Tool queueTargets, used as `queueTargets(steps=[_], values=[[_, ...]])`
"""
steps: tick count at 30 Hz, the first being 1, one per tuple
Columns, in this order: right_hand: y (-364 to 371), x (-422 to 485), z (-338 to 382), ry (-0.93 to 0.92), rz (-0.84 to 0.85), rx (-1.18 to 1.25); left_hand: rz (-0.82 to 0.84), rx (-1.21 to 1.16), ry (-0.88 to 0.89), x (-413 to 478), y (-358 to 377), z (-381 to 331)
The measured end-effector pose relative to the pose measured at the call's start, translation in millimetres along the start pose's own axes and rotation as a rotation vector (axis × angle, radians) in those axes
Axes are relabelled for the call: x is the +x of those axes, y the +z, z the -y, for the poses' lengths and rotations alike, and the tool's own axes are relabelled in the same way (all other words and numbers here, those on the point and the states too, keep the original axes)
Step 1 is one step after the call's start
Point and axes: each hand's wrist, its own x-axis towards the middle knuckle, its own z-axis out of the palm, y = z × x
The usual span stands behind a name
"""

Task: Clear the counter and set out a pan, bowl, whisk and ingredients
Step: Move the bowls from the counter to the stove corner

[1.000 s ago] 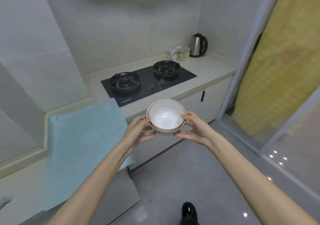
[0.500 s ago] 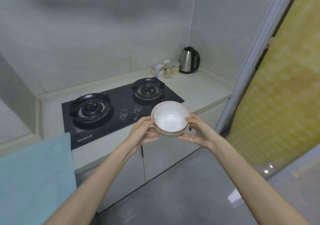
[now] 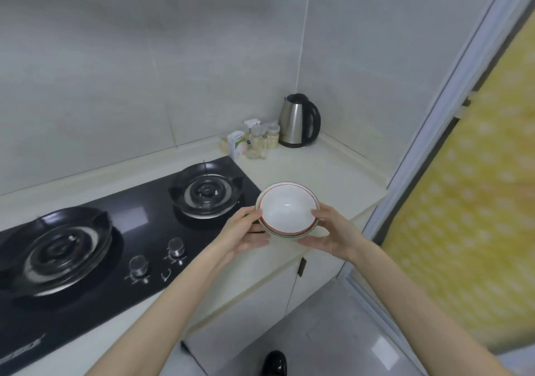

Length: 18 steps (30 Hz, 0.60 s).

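nested bowls [image 3: 286,210] just right of gas hob [image 3: 130,216] | left grip [image 3: 246,233] and right grip [image 3: 330,236] clasp opposite rim sides | likely stiff, glaze-slick, breakable; best supported underneath

Two bare forearms [image 3: 162,312], sleeveless, one glossy black shoe [image 3: 274,362]

The hob [image 3: 86,245] lies in the left part of the bench [image 3: 333,170]. The kettle [image 3: 298,120] stands in the far right corner, the jars [image 3: 260,142] just left of it.
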Motion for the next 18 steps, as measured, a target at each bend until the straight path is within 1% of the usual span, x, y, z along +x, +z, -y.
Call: queueTargets(steps=[3,8,12,18], values=[[-18,56,32,0.033,-0.011,-0.010,0.027,-0.012,-0.051,63,16,-17],[-39,125,73,0.107,-0.040,0.002,0.011,-0.013,-0.113,145,36,-36],[-54,183,93,0.158,-0.056,-0.009,-0.013,-0.035,-0.165,200,44,-43],[-67,260,112,0.186,-0.020,-0.069,-0.084,-0.117,-0.198,263,51,-41]])
